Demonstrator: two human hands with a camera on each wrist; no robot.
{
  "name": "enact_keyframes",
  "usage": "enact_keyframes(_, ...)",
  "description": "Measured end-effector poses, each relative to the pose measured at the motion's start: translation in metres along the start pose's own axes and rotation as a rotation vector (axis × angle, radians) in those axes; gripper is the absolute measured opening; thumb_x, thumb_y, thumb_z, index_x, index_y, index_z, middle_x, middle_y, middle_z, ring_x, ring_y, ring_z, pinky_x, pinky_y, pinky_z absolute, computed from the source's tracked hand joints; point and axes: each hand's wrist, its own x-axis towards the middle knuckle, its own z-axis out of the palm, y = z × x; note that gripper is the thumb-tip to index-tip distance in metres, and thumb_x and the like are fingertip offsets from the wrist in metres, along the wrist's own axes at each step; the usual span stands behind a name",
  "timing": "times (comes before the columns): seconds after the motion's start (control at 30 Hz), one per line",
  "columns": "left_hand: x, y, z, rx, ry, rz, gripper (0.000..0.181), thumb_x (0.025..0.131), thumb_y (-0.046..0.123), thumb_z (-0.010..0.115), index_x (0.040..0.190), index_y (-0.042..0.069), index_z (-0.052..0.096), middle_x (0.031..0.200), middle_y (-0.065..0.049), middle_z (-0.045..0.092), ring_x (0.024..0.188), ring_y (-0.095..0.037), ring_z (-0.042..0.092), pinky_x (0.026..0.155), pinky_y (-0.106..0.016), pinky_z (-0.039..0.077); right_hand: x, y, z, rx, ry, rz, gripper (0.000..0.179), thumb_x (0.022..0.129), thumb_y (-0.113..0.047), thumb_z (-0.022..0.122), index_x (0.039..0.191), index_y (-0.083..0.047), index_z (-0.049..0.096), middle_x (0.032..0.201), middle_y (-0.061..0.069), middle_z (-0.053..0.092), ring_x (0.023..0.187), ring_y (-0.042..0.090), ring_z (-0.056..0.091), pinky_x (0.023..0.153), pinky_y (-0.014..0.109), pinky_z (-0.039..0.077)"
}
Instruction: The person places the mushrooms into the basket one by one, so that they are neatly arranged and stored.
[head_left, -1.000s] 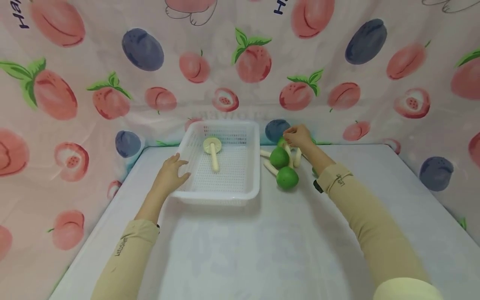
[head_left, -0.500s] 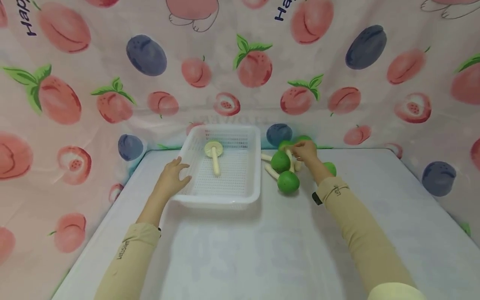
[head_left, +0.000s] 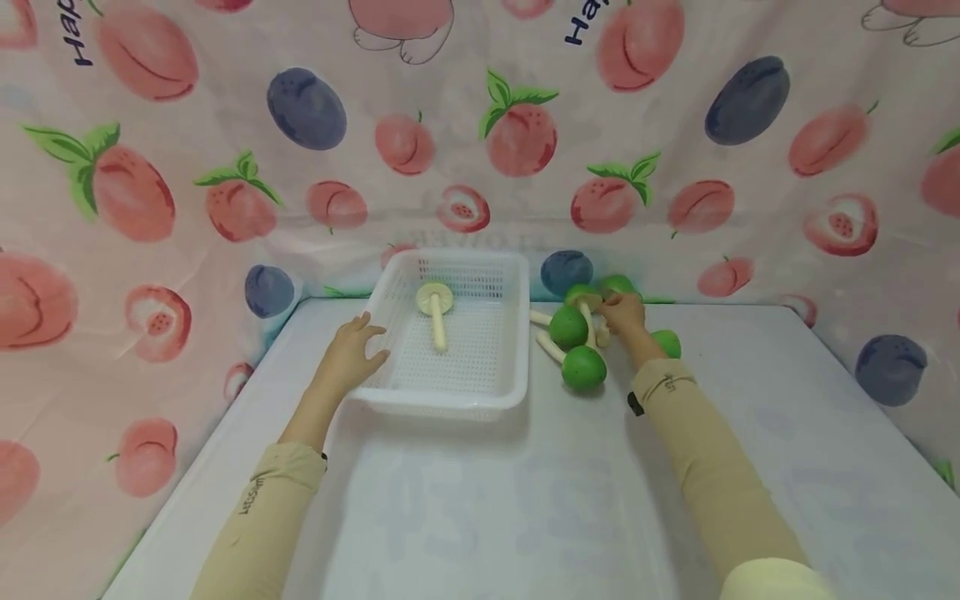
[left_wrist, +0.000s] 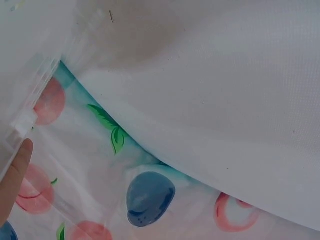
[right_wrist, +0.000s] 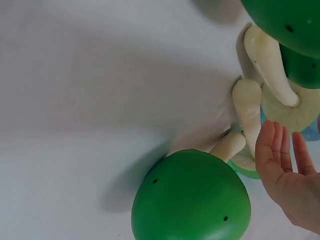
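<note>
Toy mushrooms with green caps and cream stems lie in a cluster right of a white plastic basket [head_left: 517, 333]. My right hand [head_left: 624, 315] is at the back right of the cluster. In the right wrist view its fingers [right_wrist: 268, 142] extend beside a cream stem [right_wrist: 247, 102], with nothing gripped between them. A green cap [right_wrist: 190, 195] stands close below. My left hand [head_left: 348, 354] lies along the basket's left rim, fingers spread and thumb over the edge. One finger [left_wrist: 17, 170] shows against the basket's side in the left wrist view. Inside the basket lies one mushroom [head_left: 437, 317], its gilled underside showing.
The basket and cluster sit on a white-covered table [head_left: 480, 500]. A fruit-printed cloth [head_left: 525, 208] hangs behind the table and along its sides. One green cap [head_left: 666, 342] lies right of my right wrist, apart from the main cluster.
My right hand has come down from above the back of the cluster and shifted slightly right, uncovering mushrooms there. My left hand stays at the basket rim; the head view has shifted slightly.
</note>
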Motion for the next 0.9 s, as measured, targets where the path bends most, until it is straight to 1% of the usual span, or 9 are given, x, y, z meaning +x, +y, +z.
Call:
enact_keyframes(0.13, -0.002, -0.003, -0.002, 0.006, -0.001, -0.007, 0.045, 0.089, 0.018, 0.061, 0.127, -0.004, 0.054, 0.149, -0.028, 0.029, 0.138, -0.047, 0.024, 0.111, -0.059, 0.025, 0.014, 0.006, 0.011, 0.018, -0.004, 0.032, 0.044, 0.092, -0.023, 0.054, 0.125, 0.006, 0.054, 0.121, 0.026, 0.056, 0.072, 0.022, 0.062, 0.066, 0.032, 0.055)
enact_keyframes(0.33, 0.000, -0.002, -0.002, -0.001, -0.012, -0.007, 0.045, 0.089, 0.019, 0.061, 0.127, -0.004, 0.054, 0.149, -0.028, 0.029, 0.138, -0.046, 0.024, 0.112, -0.058, 0.025, 0.087, 0.064, 0.032, 0.062, 0.010, 0.045, 0.053, 0.087, -0.040, 0.061, 0.127, -0.005, 0.056, 0.132, 0.021, 0.052, 0.082, 0.030, 0.067, 0.070, 0.040, 0.057)
enact_keyframes(0.4, 0.000, -0.001, -0.001, -0.004, -0.015, -0.005, 0.045, 0.089, 0.019, 0.061, 0.127, -0.004, 0.054, 0.149, -0.029, 0.029, 0.138, -0.047, 0.025, 0.111, -0.058, 0.026, 0.104, 0.081, 0.037, 0.080, 0.052, 0.003, 0.052, 0.082, -0.044, 0.066, 0.117, -0.006, 0.063, 0.117, 0.018, 0.061, 0.071, 0.025, 0.065, 0.059, 0.035, 0.055)
enact_keyframes(0.57, 0.001, 0.000, 0.001, 0.014, 0.009, 0.014, 0.044, 0.089, 0.018, 0.061, 0.126, -0.003, 0.055, 0.147, -0.030, 0.030, 0.137, -0.048, 0.026, 0.110, -0.059, 0.027, 0.071, 0.052, 0.027, -0.017, 0.091, 0.059, 0.042, 0.087, -0.031, 0.063, 0.113, 0.002, 0.063, 0.108, 0.020, 0.065, 0.077, 0.028, 0.065, 0.065, 0.037, 0.055)
enact_keyframes(0.63, 0.001, -0.001, 0.001, 0.018, 0.006, 0.016, 0.044, 0.089, 0.019, 0.061, 0.127, -0.003, 0.054, 0.148, -0.029, 0.030, 0.137, -0.048, 0.026, 0.110, -0.059, 0.027, 0.060, 0.042, 0.023, -0.075, 0.060, 0.128, 0.045, 0.090, -0.026, 0.059, 0.123, 0.004, 0.056, 0.122, 0.025, 0.058, 0.097, 0.036, 0.062, 0.081, 0.044, 0.054)
enact_keyframes(0.7, 0.001, 0.000, 0.001, 0.016, -0.002, 0.013, 0.044, 0.089, 0.020, 0.061, 0.127, -0.003, 0.054, 0.148, -0.029, 0.030, 0.137, -0.048, 0.025, 0.111, -0.059, 0.026, 0.080, 0.061, 0.029, -0.099, 0.088, 0.131, 0.046, 0.088, -0.028, 0.061, 0.120, 0.005, 0.057, 0.116, 0.026, 0.060, 0.098, 0.040, 0.060, 0.076, 0.045, 0.054)
enact_keyframes(0.8, 0.000, 0.000, 0.002, 0.012, -0.011, 0.002, 0.045, 0.089, 0.020, 0.061, 0.127, -0.002, 0.054, 0.148, -0.028, 0.029, 0.138, -0.047, 0.025, 0.111, -0.059, 0.026, 0.135, 0.114, 0.044, -0.095, 0.102, 0.084, 0.056, 0.082, -0.041, 0.068, 0.117, 0.003, 0.059, 0.102, 0.023, 0.063, 0.087, 0.038, 0.059, 0.063, 0.042, 0.052)
enact_keyframes(0.83, 0.000, -0.001, 0.002, 0.013, -0.009, 0.001, 0.045, 0.089, 0.020, 0.061, 0.127, -0.003, 0.054, 0.148, -0.028, 0.029, 0.137, -0.048, 0.025, 0.111, -0.059, 0.026, 0.136, 0.116, 0.045, -0.092, 0.096, 0.084, 0.059, 0.081, -0.041, 0.069, 0.121, 0.001, 0.057, 0.103, 0.023, 0.063, 0.087, 0.038, 0.060, 0.063, 0.042, 0.052)
enact_keyframes(0.9, 0.001, -0.001, 0.002, 0.012, -0.006, -0.003, 0.045, 0.089, 0.020, 0.062, 0.127, -0.003, 0.054, 0.148, -0.028, 0.030, 0.138, -0.047, 0.025, 0.111, -0.059, 0.026, 0.110, 0.095, 0.039, -0.090, 0.067, 0.102, 0.060, 0.085, -0.038, 0.065, 0.130, -0.001, 0.051, 0.112, 0.024, 0.061, 0.095, 0.038, 0.059, 0.065, 0.039, 0.052)
